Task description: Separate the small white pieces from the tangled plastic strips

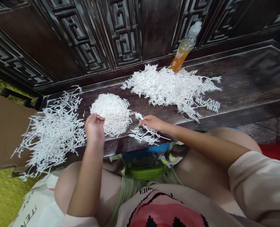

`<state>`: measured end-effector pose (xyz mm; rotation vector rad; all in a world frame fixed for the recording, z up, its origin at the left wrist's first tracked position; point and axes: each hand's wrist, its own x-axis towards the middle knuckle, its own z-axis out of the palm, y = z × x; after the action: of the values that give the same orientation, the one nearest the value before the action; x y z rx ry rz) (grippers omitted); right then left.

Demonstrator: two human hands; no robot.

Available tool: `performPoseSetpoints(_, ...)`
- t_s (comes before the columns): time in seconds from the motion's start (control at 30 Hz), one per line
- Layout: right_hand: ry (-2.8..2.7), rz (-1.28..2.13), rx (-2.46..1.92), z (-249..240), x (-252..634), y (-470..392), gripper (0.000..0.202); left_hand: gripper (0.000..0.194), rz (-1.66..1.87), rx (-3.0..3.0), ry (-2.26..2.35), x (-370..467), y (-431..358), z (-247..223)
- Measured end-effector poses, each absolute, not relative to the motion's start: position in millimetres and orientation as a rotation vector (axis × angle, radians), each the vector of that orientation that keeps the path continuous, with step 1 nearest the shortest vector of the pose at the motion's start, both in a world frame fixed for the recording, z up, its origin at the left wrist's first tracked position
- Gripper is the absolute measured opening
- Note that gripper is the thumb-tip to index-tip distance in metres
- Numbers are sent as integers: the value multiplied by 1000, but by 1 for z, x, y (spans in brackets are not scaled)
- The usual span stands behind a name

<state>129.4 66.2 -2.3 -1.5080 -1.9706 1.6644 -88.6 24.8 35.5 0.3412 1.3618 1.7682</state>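
Note:
Three white heaps lie on the dark wooden bench. My left hand [94, 126] is at the left edge of the compact round pile of small white pieces [111, 114], its fingers curled; what they hold, if anything, is too small to make out. My right hand [150, 122] pinches a branched white sprig [151, 130] just right of that pile. Below the sprig, more white branches [144, 138] lie near the bench's front edge. At the left is a heap of bare-looking white branches [57, 132]. A larger heap of feathery white sprigs [168, 86] spreads at the back right.
A bottle with orange liquid [183, 49] stands behind the right heap, against the carved wooden back panel [154, 28]. Brown cardboard [7, 132] is at the far left. A green plastic object [146, 171] shows below, between the knees. The bench surface [243, 75] extends right.

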Motion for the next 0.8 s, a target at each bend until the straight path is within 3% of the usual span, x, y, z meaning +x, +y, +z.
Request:
performPoseSetpoints(0.1, -1923, 1686, -1526, 3, 125, 62, 27, 13, 1932, 93, 1403, -124, 28, 43)
performPoseSetpoints(0.33, -1839, 1582, -1602, 14, 115, 61, 31, 14, 1886, -201, 1383, -168, 16, 16)
performPoseSetpoints(0.8, -2228, 856, -1589, 44, 132, 92, 43, 10, 1774, -247, 1747, -199, -18, -59)
